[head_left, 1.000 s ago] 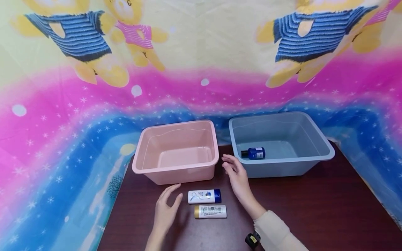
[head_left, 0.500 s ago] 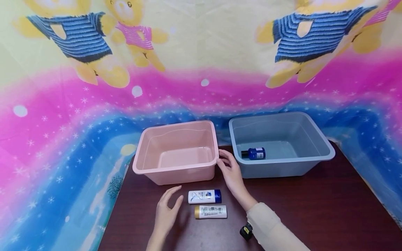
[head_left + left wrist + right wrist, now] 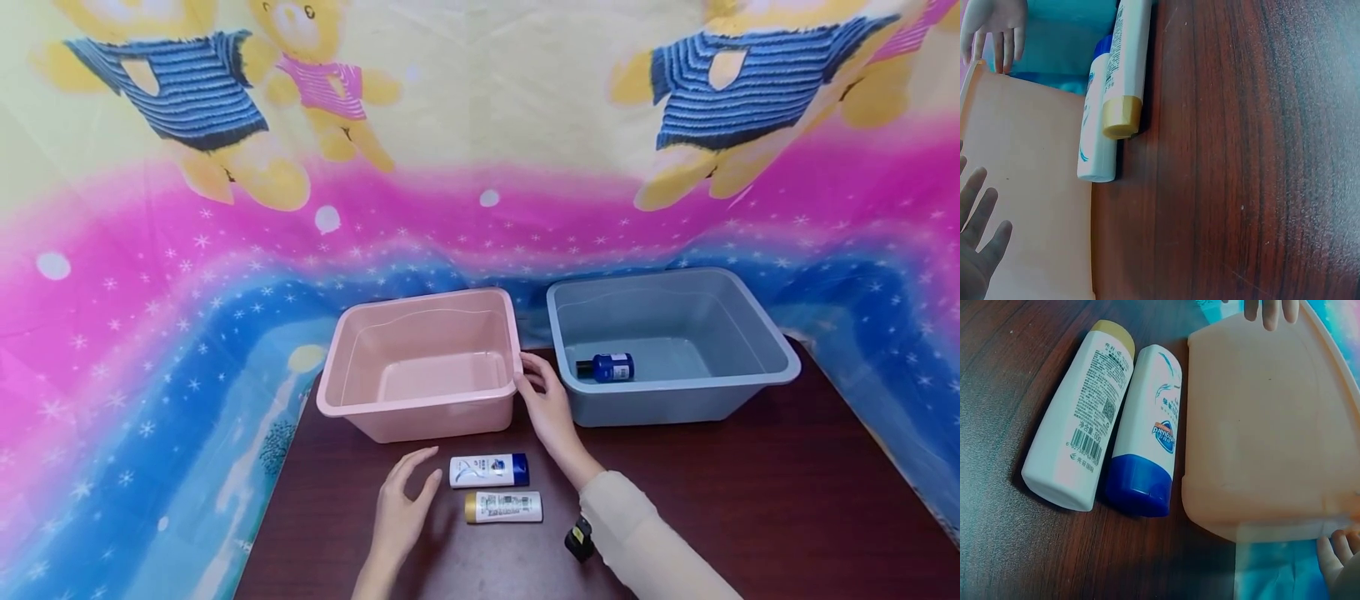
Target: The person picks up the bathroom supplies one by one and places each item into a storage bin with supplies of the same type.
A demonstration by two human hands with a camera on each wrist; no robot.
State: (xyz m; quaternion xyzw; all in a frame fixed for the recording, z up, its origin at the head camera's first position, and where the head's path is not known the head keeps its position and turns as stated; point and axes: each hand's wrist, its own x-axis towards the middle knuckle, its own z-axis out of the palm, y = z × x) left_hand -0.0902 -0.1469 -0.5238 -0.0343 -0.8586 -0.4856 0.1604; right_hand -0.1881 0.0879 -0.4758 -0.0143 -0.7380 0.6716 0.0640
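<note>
My right hand (image 3: 547,408) touches the right rim of a pink basin (image 3: 435,408) with its fingertips; in the left wrist view its fingers look fairly straight. My left hand (image 3: 401,508) hovers left of two bottles, fingers spread, holding nothing. The farther bottle (image 3: 480,471) is white with a blue cap and lies on its side. Nearer the front lies a white bottle (image 3: 506,507) with a gold cap, its printed label upward. In the right wrist view both bottles lie side by side, and part of my right hand (image 3: 1338,562) shows by the basin's edge.
To the right of the pink basin stands a blue-grey basin (image 3: 660,404). A dark blue bottle (image 3: 611,367) with a black cap lies inside it. All rest on a dark wooden table (image 3: 750,500), with a printed bear curtain (image 3: 480,167) behind.
My right hand has moved left, away from the blue-grey basin, to the pink basin's right rim. My left hand has shifted only slightly. Bottles and basins look almost unmoved.
</note>
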